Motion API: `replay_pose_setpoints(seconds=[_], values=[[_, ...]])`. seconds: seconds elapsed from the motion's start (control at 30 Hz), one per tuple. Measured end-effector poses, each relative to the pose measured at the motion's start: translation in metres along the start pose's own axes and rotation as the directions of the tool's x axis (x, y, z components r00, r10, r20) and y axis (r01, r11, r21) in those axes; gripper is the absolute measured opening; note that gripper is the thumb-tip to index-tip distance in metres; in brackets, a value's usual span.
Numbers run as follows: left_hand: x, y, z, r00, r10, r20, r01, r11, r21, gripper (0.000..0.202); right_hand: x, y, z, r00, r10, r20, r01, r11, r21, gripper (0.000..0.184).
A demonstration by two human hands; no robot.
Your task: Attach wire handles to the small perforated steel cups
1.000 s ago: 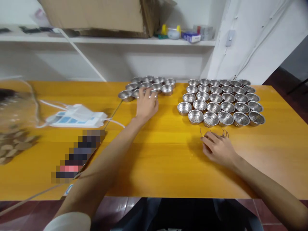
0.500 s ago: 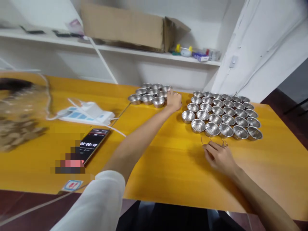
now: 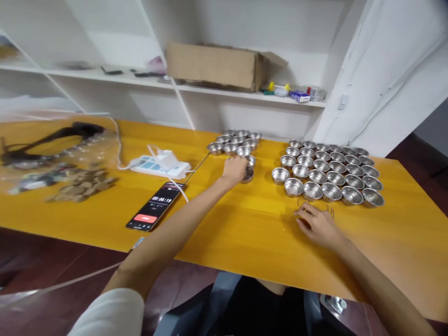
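Observation:
My left hand (image 3: 235, 169) reaches across the yellow table (image 3: 245, 224) and grips a small perforated metal cup (image 3: 248, 174), tilted and just off the near side of a small cluster of metal cups (image 3: 234, 142). My right hand (image 3: 315, 224) rests on the table with its fingers curled over thin wire rings (image 3: 329, 211), just in front of a large block of several rows of metal cups (image 3: 329, 170).
A phone with a running timer (image 3: 154, 205) lies left of my left arm, behind it a white power strip with cables (image 3: 161, 164). A clear bag and brown pieces (image 3: 79, 184) lie at far left. A cardboard box (image 3: 219, 65) sits on the shelf behind.
My left hand drew back from the far side of the small cup cluster toward me with one cup in it. The camera turned left. My right hand stayed put.

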State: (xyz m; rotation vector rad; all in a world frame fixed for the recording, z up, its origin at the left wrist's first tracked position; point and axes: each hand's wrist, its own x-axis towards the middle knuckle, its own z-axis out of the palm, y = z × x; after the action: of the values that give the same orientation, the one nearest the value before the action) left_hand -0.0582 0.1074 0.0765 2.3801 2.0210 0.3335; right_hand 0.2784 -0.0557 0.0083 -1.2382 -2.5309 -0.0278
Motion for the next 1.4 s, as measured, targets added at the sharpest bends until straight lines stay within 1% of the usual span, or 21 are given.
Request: replay_pose_setpoints(seconds=[0.07, 0.13, 0.17, 0.23, 0.3, 0.33, 0.4, 0.5, 0.6, 0.7, 0.77, 0.87, 0.97, 1.07, 1.13, 1.2, 1.33, 1.4], values=[[-0.009, 0.001, 0.001, 0.998, 0.04, -0.043, -0.041, 0.999, -0.017, 0.038, 0.002, 0.0, -0.003, 0.996, 0.079, 0.037, -0.077, 0.996, -0.05, 0.027], [-0.021, 0.013, 0.011, 0.992, 0.101, -0.08, -0.111, 0.985, -0.129, 0.05, 0.004, -0.002, -0.007, 0.982, 0.164, 0.095, -0.154, 0.983, -0.103, 0.031], [-0.026, 0.021, 0.02, 0.988, 0.127, -0.088, -0.144, 0.965, -0.221, 0.055, 0.005, -0.003, -0.009, 0.972, 0.197, 0.124, -0.183, 0.976, -0.118, 0.033], [-0.033, 0.041, 0.043, 0.985, 0.153, -0.076, -0.17, 0.917, -0.361, 0.064, 0.007, -0.005, -0.012, 0.955, 0.241, 0.175, -0.221, 0.967, -0.126, 0.039], [-0.035, 0.057, 0.065, 0.988, 0.144, -0.061, -0.156, 0.888, -0.433, 0.075, 0.011, -0.008, -0.015, 0.941, 0.263, 0.214, -0.242, 0.963, -0.12, 0.045], [-0.034, 0.064, 0.075, 0.99, 0.13, -0.062, -0.143, 0.875, -0.462, 0.078, 0.013, -0.009, -0.015, 0.934, 0.272, 0.232, -0.25, 0.961, -0.12, 0.047], [-0.03, 0.071, 0.088, 0.993, 0.096, -0.072, -0.12, 0.85, -0.513, 0.076, 0.016, -0.01, -0.016, 0.92, 0.29, 0.264, -0.265, 0.956, -0.127, 0.051], [-0.021, 0.073, 0.098, 0.994, 0.064, -0.087, -0.102, 0.821, -0.562, 0.065, 0.02, -0.013, -0.016, 0.902, 0.322, 0.289, -0.293, 0.946, -0.141, 0.055], [-0.015, 0.071, 0.101, 0.993, 0.064, -0.098, -0.109, 0.806, -0.581, 0.054, 0.021, -0.016, -0.019, 0.885, 0.365, 0.29, -0.333, 0.93, -0.155, 0.054], [-0.016, 0.068, 0.102, 0.991, 0.068, -0.112, -0.122, 0.796, -0.593, 0.053, 0.019, -0.021, -0.023, 0.866, 0.41, 0.286, -0.368, 0.91, -0.189, 0.048], [-0.022, 0.065, 0.103, 0.99, 0.038, -0.138, -0.115, 0.782, -0.613, 0.052, 0.017, -0.025, -0.026, 0.86, 0.442, 0.255, -0.392, 0.892, -0.223, 0.047], [-0.036, 0.062, 0.102, 0.985, -0.006, -0.17, -0.103, 0.772, -0.627, 0.04, 0.013, -0.03, -0.027, 0.857, 0.475, 0.201, -0.416, 0.867, -0.276, 0.044], [-0.048, 0.065, 0.1, 0.981, 0.047, -0.186, -0.15, 0.795, -0.588, 0.03, 0.01, -0.036, -0.025, 0.85, 0.476, 0.225, -0.404, 0.864, -0.3, 0.042], [-0.053, 0.072, 0.096, 0.979, 0.116, -0.169, -0.189, 0.827, -0.529, 0.036, 0.009, -0.042, -0.021, 0.84, 0.47, 0.27, -0.394, 0.872, -0.291, 0.042], [-0.053, 0.075, 0.095, 0.981, 0.14, -0.13, -0.187, 0.848, -0.496, 0.041, 0.008, -0.046, -0.02, 0.837, 0.479, 0.266, -0.404, 0.868, -0.29, 0.043], [-0.053, 0.077, 0.094, 0.982, 0.16, -0.098, -0.188, 0.864, -0.468, 0.043, 0.008, -0.048, -0.022, 0.843, 0.491, 0.219, -0.42, 0.856, -0.301, 0.043], [-0.057, 0.08, 0.088, 0.977, 0.205, -0.062, -0.213, 0.892, -0.399, 0.047, 0.005, -0.047, -0.024, 0.851, 0.523, 0.041, -0.473, 0.798, -0.373, 0.036], [-0.06, 0.082, 0.084, 0.972, 0.229, -0.049, -0.231, 0.906, -0.356, 0.05, 0.002, -0.044, -0.021, 0.85, 0.527, -0.003, -0.482, 0.776, -0.406, 0.04]])
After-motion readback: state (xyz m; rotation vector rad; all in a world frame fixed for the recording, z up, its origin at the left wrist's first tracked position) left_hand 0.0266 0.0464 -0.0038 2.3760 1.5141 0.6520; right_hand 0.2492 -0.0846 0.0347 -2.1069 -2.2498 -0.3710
